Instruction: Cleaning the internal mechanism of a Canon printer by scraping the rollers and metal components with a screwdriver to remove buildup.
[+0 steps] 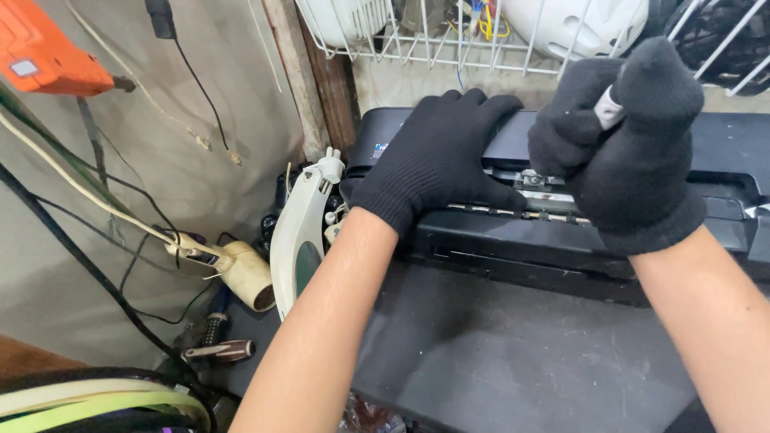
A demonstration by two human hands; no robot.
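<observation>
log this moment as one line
left hand: flat on black plastic printer | right hand: fisted around grey-handled tool above printer's open slot

The right hand point(622, 148) hides most of its tool point(609, 108); the tip is unseen.

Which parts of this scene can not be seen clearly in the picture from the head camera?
- The tool with a grey handle: the gloved right hand hides its tip in the head view.
- The black plastic printer: its right end is cut off by the frame edge, and the gloved left hand covers part of its top.
- The white wire basket: its contents are cut off by the top edge.
</observation>
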